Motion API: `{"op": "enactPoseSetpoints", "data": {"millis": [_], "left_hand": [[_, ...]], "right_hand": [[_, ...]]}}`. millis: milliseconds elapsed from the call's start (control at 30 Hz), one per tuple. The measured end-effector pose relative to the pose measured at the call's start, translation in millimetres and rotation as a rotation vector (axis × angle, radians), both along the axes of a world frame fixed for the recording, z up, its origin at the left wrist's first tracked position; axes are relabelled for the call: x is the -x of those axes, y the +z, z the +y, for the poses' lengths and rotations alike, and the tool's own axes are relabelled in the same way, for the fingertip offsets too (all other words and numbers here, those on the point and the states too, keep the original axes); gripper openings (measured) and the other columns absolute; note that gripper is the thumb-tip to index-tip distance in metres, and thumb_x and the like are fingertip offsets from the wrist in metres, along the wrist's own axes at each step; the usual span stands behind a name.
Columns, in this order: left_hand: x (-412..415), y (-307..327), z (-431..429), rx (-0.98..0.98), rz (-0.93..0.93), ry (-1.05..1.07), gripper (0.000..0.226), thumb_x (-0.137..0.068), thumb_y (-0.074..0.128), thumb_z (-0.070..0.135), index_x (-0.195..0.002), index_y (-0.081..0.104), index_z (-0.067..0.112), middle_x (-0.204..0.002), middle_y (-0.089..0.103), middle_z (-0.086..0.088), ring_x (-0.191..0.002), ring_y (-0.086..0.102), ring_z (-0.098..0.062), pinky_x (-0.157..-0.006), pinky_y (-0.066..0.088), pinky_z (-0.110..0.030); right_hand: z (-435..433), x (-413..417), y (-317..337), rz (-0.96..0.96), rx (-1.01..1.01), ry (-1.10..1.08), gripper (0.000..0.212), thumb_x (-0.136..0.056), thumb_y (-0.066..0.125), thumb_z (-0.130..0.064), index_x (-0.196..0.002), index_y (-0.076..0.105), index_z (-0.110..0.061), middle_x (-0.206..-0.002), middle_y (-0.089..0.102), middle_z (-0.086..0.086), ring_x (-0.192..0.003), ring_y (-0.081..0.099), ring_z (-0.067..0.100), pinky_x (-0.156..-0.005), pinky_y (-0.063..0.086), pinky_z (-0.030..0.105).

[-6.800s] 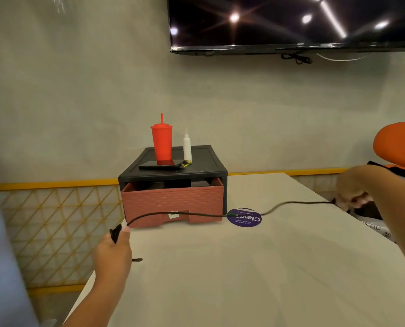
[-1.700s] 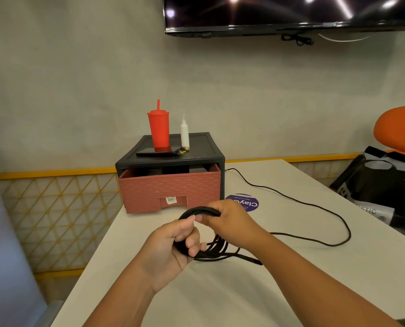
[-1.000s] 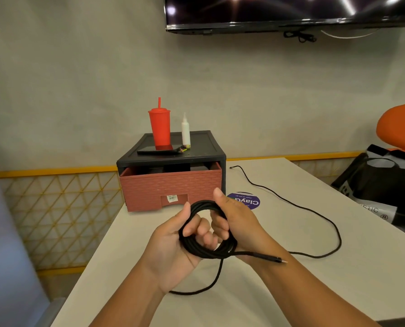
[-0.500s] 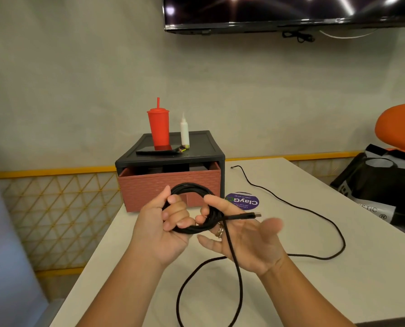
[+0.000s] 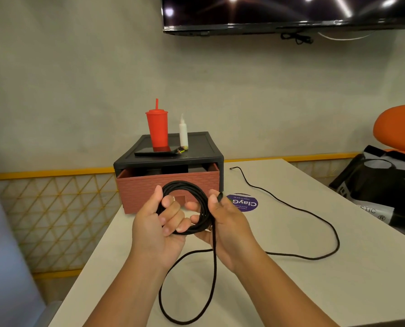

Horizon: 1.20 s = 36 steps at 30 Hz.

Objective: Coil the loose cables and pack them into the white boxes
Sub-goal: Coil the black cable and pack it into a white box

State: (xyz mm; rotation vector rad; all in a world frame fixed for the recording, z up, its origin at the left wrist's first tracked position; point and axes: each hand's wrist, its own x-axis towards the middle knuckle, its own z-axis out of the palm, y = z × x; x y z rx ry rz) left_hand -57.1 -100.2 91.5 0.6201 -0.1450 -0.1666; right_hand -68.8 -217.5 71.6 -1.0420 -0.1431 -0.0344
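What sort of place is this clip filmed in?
Probably an office or meeting room: a large screen is mounted on the wall, a long white table has a cable trailing across it, and an orange chair shows at the right edge.

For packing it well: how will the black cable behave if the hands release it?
Likely floppy: the black cable sags in a slack loop. It probably uncoils, since left hand and right hand both grip it.
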Motion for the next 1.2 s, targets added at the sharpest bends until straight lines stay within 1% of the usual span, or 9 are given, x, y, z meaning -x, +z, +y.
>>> {"op": "enactPoseSetpoints", "data": {"millis": [233,400,567,700,833,933,1000,1100,1200], "left_hand": [[-9.0,1.0,9.0,-0.061,-0.027,-0.048,0.046,-0.091,0.042,0.036,-0.051,0.048,0.015,-0.034,0.026,0.008,-0.025,0.024,-0.004,-0.034,0.031,-0.017],[-10.8,8.2,11.9,-0.102,-0.079,-0.030,0.033,-0.076,0.053,0.036,-0.083,0.060,0.005,-0.051,0.047,0.003,-0.049,0.049,-0.012,-0.070,0.054,-0.031],[3.2,-19.6,-18.0,-0.597,-0.275,0.321,0.012,-0.084,0.066,0.015,-0.094,0.063,0.021,-0.084,0.070,0.007,-0.079,0.066,-0.002,-0.071,0.047,-0.012],[7.0,-34.4,-29.3,-0.670,-0.214,0.430,0.015,-0.094,0.049,0.026,-0.096,0.063,0.026,-0.093,0.071,0.010,-0.088,0.067,-0.001,-0.073,0.047,-0.016],[6.1,-20.2,-25.9,-0.400,-0.044,0.365,0.031,-0.099,0.039,0.031,-0.088,0.064,0.017,-0.074,0.072,0.004,-0.065,0.068,-0.004,-0.054,0.051,-0.014],[6.3,-12.6,-22.0,-0.252,0.122,0.333,0.036,-0.097,0.041,0.037,-0.074,0.060,0.018,-0.049,0.058,0.005,-0.034,0.042,-0.001,-0.032,0.032,-0.012],[4.5,-6.6,-18.6,-0.179,0.087,0.306,0.041,-0.098,0.039,0.039,-0.071,0.062,0.019,-0.055,0.064,0.003,-0.042,0.050,-0.005,-0.042,0.040,-0.018],[-1.4,0.3,-12.3,-0.017,-0.006,0.300,0.041,-0.100,0.035,0.032,-0.069,0.056,0.014,-0.057,0.061,0.006,-0.062,0.062,-0.012,-0.072,0.048,-0.036],[-7.4,6.5,-6.4,0.072,0.055,0.327,0.032,-0.100,0.036,0.026,-0.070,0.042,0.016,-0.044,0.041,0.009,-0.049,0.053,-0.008,-0.064,0.045,-0.030]], "right_hand": [[0.3,1.2,9.2,0.245,-0.077,0.123,0.030,-0.096,0.044,-0.031,-0.090,0.064,-0.009,-0.071,0.066,0.003,-0.061,0.063,0.010,-0.062,0.053,0.026],[9.3,-2.6,8.4,0.344,-0.413,0.109,0.022,-0.093,0.051,-0.019,-0.082,0.062,-0.004,-0.065,0.066,0.007,-0.053,0.064,0.013,-0.057,0.056,0.024],[17.8,-9.1,2.1,0.324,-0.610,0.027,0.027,-0.094,0.049,-0.020,-0.098,0.062,0.003,-0.086,0.071,0.015,-0.075,0.069,0.020,-0.073,0.058,0.030],[29.1,-2.8,2.1,0.277,-0.637,0.028,0.028,-0.095,0.047,-0.022,-0.089,0.064,0.000,-0.078,0.072,0.012,-0.066,0.071,0.018,-0.060,0.059,0.028],[32.3,2.5,4.2,0.159,-0.327,0.011,0.025,-0.096,0.044,-0.024,-0.095,0.064,-0.009,-0.084,0.072,0.005,-0.065,0.067,0.011,-0.054,0.053,0.021],[36.7,5.2,7.4,0.130,-0.120,-0.023,0.023,-0.094,0.049,-0.027,-0.096,0.066,-0.011,-0.088,0.069,0.005,-0.060,0.060,0.007,-0.046,0.044,0.016],[36.8,4.2,7.7,0.165,0.005,-0.068,0.021,-0.091,0.055,-0.030,-0.091,0.066,-0.011,-0.081,0.064,0.003,-0.057,0.055,0.005,-0.044,0.041,0.014],[33.4,4.6,5.2,0.209,0.120,-0.066,0.024,-0.088,0.061,-0.032,-0.091,0.063,-0.008,-0.074,0.053,0.000,-0.046,0.040,0.003,-0.038,0.031,0.013],[32.1,9.3,2.2,0.127,0.169,-0.008,0.019,-0.087,0.061,-0.025,-0.075,0.057,-0.012,-0.063,0.046,-0.002,-0.039,0.030,0.004,-0.036,0.021,0.015]]}}
